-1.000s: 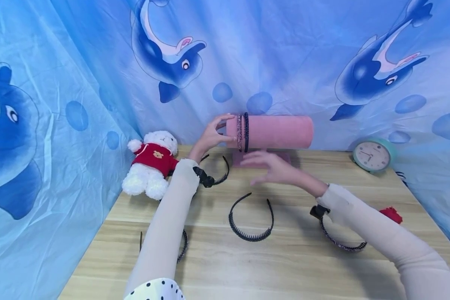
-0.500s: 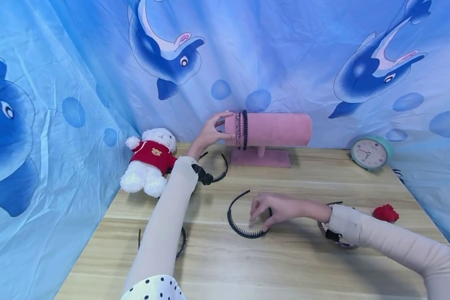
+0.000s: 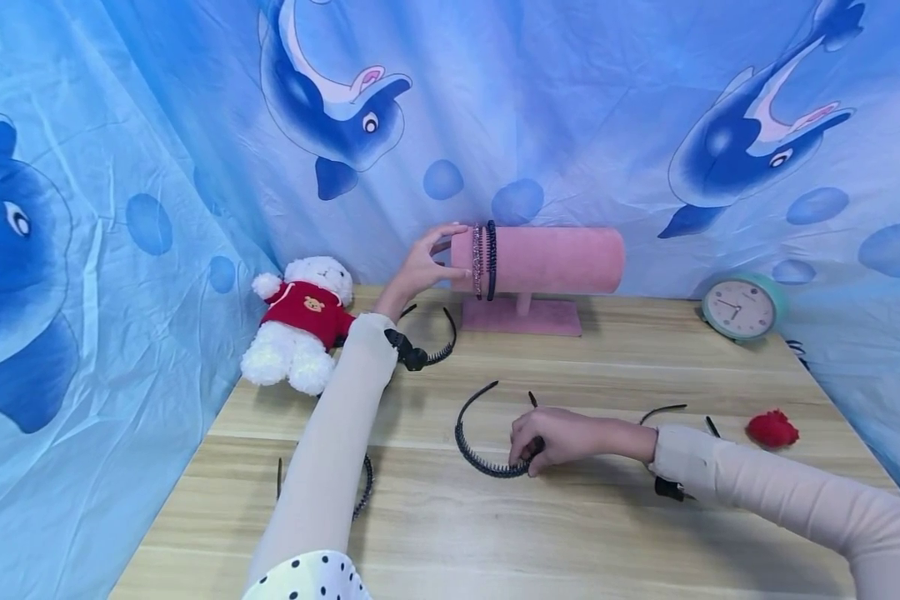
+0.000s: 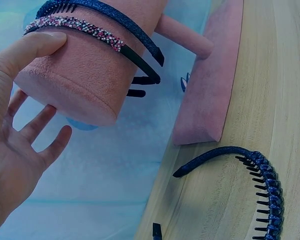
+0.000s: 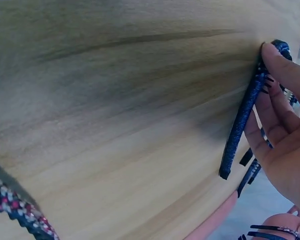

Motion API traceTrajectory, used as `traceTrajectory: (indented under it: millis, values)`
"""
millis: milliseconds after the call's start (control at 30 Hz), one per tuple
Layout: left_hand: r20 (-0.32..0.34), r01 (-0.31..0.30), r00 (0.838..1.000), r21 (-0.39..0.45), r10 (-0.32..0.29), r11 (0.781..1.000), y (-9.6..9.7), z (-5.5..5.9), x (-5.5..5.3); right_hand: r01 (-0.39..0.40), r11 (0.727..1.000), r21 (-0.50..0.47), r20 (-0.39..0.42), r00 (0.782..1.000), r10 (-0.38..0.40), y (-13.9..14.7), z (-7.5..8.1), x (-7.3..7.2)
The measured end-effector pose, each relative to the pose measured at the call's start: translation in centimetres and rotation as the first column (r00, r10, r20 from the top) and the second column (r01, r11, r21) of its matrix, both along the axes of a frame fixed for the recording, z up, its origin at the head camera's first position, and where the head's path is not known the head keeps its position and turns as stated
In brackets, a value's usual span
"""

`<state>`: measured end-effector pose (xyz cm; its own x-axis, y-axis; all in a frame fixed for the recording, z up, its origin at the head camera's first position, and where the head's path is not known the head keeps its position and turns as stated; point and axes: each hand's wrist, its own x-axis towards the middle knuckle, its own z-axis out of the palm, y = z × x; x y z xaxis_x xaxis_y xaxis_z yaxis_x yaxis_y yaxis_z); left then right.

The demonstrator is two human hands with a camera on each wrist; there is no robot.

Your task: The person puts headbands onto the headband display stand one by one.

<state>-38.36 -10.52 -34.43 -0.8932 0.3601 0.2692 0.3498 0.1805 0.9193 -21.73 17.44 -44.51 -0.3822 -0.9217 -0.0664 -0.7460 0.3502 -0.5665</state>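
In the head view my left hand [image 3: 422,260] holds the left end of a pink cylindrical headband stand [image 3: 562,260], thumb on its front and fingers around the end. Near that end the roll carries a glittery pink-and-black headband [image 3: 477,265] and a dark toothed headband [image 3: 492,265], side by side. My right hand [image 3: 562,439] pinches the right side of a black toothed headband [image 3: 487,467] at mid-table. The right wrist view shows the thumb on the outer band [image 5: 238,122] of this headband and fingers on its inner side.
Another dark headband [image 3: 444,354] lies beside my left wrist. Below it, a headband [image 3: 365,492] is partly hidden by my left sleeve. One more headband [image 3: 663,408] lies under my right forearm. A white teddy bear [image 3: 300,325], a green clock [image 3: 740,308] and a red fuzzy item [image 3: 772,428] stand around.
My right hand has moved down from near the stand to the middle black headband and taken hold of its right side. My left hand has stayed on the stand.
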Motion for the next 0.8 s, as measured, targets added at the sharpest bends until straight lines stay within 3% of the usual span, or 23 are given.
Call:
traceTrajectory:
  millis: [167,433,633,800]
  values:
    - [-0.007,-0.003,1.000,0.003,0.003,1.000,0.1,-0.1,-0.1,0.003,1.000,-0.008,0.003,1.000,-0.003,0.2,1.1,-0.3]
    - [-0.007,0.003,1.000,0.013,-0.003,1.000,0.0,0.1,0.0,0.073,0.993,-0.097,-0.056,0.995,-0.079,1.0,4.9,-1.5]
    - [0.000,0.005,1.000,-0.001,-0.005,1.000,-0.1,0.1,0.1,0.143,0.977,-0.156,-0.023,0.989,-0.148,2.5,7.4,-3.0]
    - [0.008,-0.002,1.000,-0.019,0.002,1.000,-0.1,0.0,0.1,0.178,0.962,-0.205,-0.062,0.979,-0.195,4.7,8.9,-4.6]
